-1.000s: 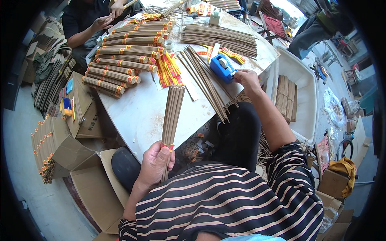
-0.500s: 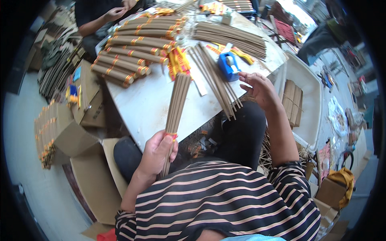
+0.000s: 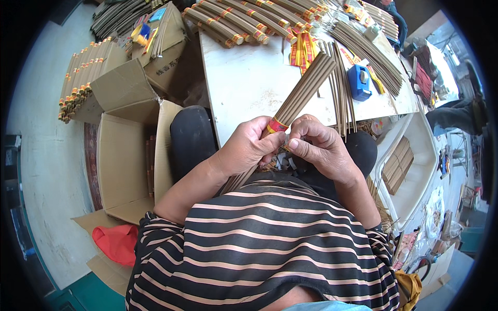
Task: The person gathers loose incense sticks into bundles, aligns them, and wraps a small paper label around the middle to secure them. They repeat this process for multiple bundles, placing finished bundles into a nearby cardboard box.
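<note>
My left hand (image 3: 250,146) is wrapped round a bundle of brown incense sticks (image 3: 307,86), tilted with its upper end away to the right. A red and yellow paper band (image 3: 277,126) circles the bundle just above my thumb. Close beside the band, my right hand (image 3: 322,147) has thumb and forefinger pinched together; what lies between them is too small to make out. Beyond my right hand, a blue tape dispenser (image 3: 359,83) stands on the white table (image 3: 238,88). Loose incense sticks (image 3: 340,88) lie left of the dispenser, their near ends over the table edge.
Banded bundles (image 3: 233,20) are stacked at the table's far side, near yellow and red paper strips (image 3: 303,52). An open cardboard box (image 3: 124,155) stands to my left, with a red cloth (image 3: 115,243) nearby. A white tub (image 3: 417,179) holding sticks is on the right.
My right hand has come from beside the tape dispenser to the bundle's band and pinched. The bundle now leans further right. The view has shifted, moving the table up and right in the picture.
</note>
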`<state>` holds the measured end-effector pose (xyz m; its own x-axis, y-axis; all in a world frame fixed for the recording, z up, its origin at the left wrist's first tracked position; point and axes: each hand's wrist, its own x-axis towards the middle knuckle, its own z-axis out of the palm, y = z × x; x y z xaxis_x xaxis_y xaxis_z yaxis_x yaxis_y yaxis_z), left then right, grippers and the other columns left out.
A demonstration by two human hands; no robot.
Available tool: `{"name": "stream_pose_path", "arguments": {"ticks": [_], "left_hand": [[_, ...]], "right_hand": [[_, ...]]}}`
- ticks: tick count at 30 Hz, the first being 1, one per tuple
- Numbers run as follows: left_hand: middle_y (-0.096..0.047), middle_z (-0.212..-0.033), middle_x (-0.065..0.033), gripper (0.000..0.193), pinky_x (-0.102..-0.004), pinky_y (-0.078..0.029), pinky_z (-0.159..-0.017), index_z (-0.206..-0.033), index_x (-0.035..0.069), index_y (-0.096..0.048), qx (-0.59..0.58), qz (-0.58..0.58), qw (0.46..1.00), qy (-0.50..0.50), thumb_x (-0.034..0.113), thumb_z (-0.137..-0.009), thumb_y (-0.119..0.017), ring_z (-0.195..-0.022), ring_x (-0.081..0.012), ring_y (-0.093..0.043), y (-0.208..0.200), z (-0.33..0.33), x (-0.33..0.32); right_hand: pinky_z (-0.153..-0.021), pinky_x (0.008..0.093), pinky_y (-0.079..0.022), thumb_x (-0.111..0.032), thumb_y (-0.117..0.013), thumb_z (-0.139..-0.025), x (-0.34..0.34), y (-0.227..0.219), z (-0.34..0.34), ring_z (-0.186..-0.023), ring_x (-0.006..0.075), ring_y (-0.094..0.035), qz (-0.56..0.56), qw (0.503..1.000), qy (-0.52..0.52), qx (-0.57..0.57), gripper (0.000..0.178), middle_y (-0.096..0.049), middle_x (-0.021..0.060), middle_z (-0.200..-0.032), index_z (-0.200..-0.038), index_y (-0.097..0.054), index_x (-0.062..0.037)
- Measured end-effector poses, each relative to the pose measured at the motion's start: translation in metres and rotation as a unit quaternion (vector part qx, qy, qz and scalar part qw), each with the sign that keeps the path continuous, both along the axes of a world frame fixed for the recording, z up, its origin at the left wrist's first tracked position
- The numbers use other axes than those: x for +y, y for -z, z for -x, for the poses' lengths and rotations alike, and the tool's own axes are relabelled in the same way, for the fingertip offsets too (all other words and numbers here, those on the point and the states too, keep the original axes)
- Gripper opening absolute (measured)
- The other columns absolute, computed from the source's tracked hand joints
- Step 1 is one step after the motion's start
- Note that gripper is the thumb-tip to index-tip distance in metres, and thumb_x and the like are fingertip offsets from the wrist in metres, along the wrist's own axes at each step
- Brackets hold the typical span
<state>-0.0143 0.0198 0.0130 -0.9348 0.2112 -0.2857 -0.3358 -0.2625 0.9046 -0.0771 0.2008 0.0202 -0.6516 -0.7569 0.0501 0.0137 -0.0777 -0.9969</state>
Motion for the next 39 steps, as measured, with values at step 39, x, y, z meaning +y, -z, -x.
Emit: {"name": "stream_pose_path", "arguments": {"ticks": [39], "left_hand": [[-0.054, -0.073, -0.0025, 0.03, -0.0183, -0.044, -0.051, -0.109, -0.002, -0.05, 0.016, 0.048, 0.999, 0.004, 0.015, -0.086, -0.058, -0.056, -0.0062, -0.05, 0.004, -0.007, -0.01]], "right_hand": [[-0.057, 0.022, -0.042, -0.017, -0.066, -0.083, -0.021, -0.007, -0.007, -0.066, 0.0062, -0.048, -0.162, 0.982, 0.091, -0.016, 0.02, -0.054, 0.001, -0.072, -0.08, -0.06, 0.0016]]}}
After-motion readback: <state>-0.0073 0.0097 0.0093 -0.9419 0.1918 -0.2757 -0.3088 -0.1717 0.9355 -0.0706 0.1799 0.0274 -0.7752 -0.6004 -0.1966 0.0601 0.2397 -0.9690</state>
